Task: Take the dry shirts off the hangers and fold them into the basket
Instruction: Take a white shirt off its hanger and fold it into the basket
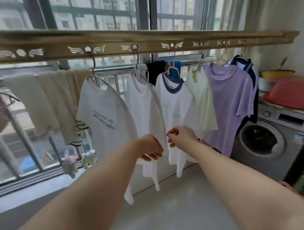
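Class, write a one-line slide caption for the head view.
Left hand and right hand pinch a white shirt hanging from the rail.

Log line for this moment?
left hand: grips plain white shirt | right hand: pinches it | shirt: on hanger

Single head-worn view, forward and slightly down, near the hanging shirts (pixel 148 104).

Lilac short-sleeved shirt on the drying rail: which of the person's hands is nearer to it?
Right. The right hand sits just left of the lilac short-sleeved shirt, near its lower half; the left hand is further left, holding the plain white shirt.
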Action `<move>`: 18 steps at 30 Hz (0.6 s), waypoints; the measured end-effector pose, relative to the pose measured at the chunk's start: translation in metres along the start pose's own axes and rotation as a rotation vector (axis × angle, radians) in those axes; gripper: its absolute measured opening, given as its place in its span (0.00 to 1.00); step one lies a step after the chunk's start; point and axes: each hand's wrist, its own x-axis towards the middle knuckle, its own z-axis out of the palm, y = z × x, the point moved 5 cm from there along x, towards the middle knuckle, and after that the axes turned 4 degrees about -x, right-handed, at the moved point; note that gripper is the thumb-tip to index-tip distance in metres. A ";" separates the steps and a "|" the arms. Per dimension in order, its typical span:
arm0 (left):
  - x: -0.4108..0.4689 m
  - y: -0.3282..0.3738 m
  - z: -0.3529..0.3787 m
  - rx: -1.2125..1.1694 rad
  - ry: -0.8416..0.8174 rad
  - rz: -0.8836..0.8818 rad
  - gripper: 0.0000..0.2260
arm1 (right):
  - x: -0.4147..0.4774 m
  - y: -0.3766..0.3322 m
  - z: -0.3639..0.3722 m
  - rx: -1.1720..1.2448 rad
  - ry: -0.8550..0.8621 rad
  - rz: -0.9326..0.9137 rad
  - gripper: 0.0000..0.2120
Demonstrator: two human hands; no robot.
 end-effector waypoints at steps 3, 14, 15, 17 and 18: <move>-0.022 -0.029 -0.043 0.091 -0.033 -0.102 0.05 | 0.002 -0.051 0.019 -0.012 0.016 -0.088 0.07; -0.028 -0.070 -0.233 -0.096 0.393 0.011 0.04 | 0.054 -0.210 0.072 -0.236 0.197 -0.193 0.20; -0.028 -0.067 -0.245 -0.112 0.420 0.042 0.04 | 0.060 -0.217 0.075 -0.253 0.213 -0.186 0.21; -0.023 -0.063 -0.268 -0.125 0.462 0.105 0.05 | 0.073 -0.229 0.082 -0.270 0.238 -0.161 0.21; -0.020 -0.061 -0.277 -0.129 0.477 0.141 0.05 | 0.080 -0.231 0.086 -0.275 0.243 -0.131 0.20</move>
